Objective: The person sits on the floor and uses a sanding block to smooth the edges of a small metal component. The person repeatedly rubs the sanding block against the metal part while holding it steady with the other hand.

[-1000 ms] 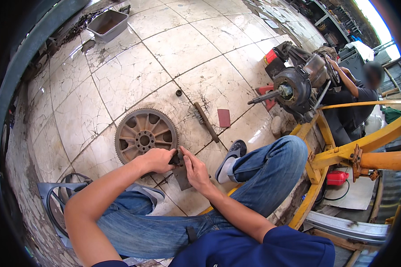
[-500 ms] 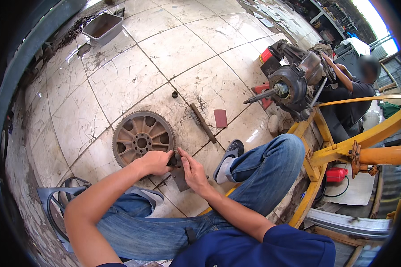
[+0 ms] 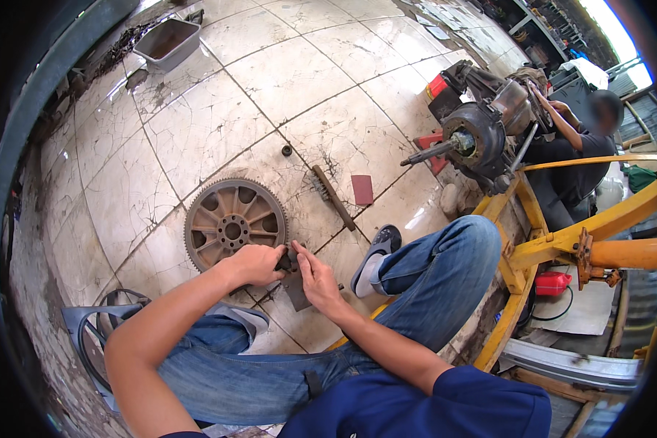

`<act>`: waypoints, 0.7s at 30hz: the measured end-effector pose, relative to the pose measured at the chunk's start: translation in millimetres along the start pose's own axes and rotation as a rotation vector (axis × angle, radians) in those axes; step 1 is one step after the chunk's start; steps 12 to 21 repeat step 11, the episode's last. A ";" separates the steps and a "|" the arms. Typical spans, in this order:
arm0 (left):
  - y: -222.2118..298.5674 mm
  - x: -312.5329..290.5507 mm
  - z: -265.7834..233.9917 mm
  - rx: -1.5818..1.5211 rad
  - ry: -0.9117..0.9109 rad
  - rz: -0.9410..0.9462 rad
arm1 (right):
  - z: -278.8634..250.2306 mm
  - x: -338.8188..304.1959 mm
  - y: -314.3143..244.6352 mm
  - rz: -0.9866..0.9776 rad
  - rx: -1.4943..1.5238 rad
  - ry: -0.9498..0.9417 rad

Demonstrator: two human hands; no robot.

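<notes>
Low over the floor, my left hand is closed around a small dark part, mostly hidden by the fingers. My right hand is beside it, fingers pressed together and pointing at the part. A grey sheet shows under the right palm, seemingly gripped by that hand; its upper end is covered. Close to my left hand a rusty toothed flywheel lies flat on the tiles. Beyond my right hand lie a wire brush with a long wooden handle, a dark red square of sandpaper and a small black ring.
Right of my knee stands a yellow metal frame. Behind it a person works at a large greasy axle assembly by a red stand. A grey tub sits at the far left, and a red container lies at right.
My hands keep nearly the same place and hold. The other person's arms have shifted slightly at the axle assembly.
</notes>
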State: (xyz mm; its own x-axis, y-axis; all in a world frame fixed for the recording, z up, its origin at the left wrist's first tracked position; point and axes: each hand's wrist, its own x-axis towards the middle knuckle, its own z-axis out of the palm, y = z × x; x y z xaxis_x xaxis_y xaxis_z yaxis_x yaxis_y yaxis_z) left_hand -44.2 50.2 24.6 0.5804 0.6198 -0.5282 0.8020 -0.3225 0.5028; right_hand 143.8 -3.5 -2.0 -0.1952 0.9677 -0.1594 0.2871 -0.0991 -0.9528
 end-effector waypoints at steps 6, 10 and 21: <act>-3.7 2.5 3.4 0.013 0.020 0.020 | -1.0 1.5 -7.3 -0.022 -0.043 0.010; -3.0 2.2 2.0 -0.012 -0.008 -0.016 | -1.7 1.9 -10.2 -0.129 -0.066 0.023; -2.1 2.6 3.0 -0.014 -0.008 -0.014 | -3.4 2.1 -7.0 -0.054 -0.070 -0.006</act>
